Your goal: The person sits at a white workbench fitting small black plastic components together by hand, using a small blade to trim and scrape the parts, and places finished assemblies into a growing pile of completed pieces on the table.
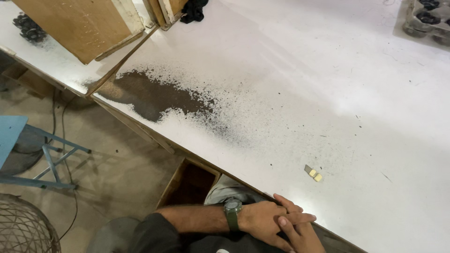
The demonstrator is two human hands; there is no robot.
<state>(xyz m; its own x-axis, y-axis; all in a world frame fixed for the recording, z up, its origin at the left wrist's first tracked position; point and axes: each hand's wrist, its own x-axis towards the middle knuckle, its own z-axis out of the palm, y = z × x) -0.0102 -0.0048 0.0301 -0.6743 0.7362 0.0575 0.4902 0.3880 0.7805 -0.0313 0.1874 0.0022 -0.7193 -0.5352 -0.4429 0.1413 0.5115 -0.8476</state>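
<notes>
- Small blade piece (pixel 313 173): a short flat object, grey at one end and pale yellow at the other, lying on the white tabletop (pixel 328 93) near its front edge. Its long axis runs diagonally, grey end toward upper left, yellow end toward lower right. It lies free, apart from both hands.
- Left hand (pixel 262 219): rests at the table's front edge, fingers loosely extended and lying over the right hand; it holds nothing. A green wristwatch (pixel 232 209) sits on its wrist.
- Right hand (pixel 302 236): partly covered by the left and cut off by the lower frame edge; the visible fingers are together, empty, touching the left hand.
- Dark powder patch (pixel 150 96): a dense spill at the table's left corner, thinning into scattered specks toward the right.
- Wooden boards (pixel 79 26): leaning at upper left.
- Moulded tray (pixel 429 18): at the upper right corner, holding dark round parts.
- Blue metal stool (pixel 28 150): on the floor at left.
</notes>
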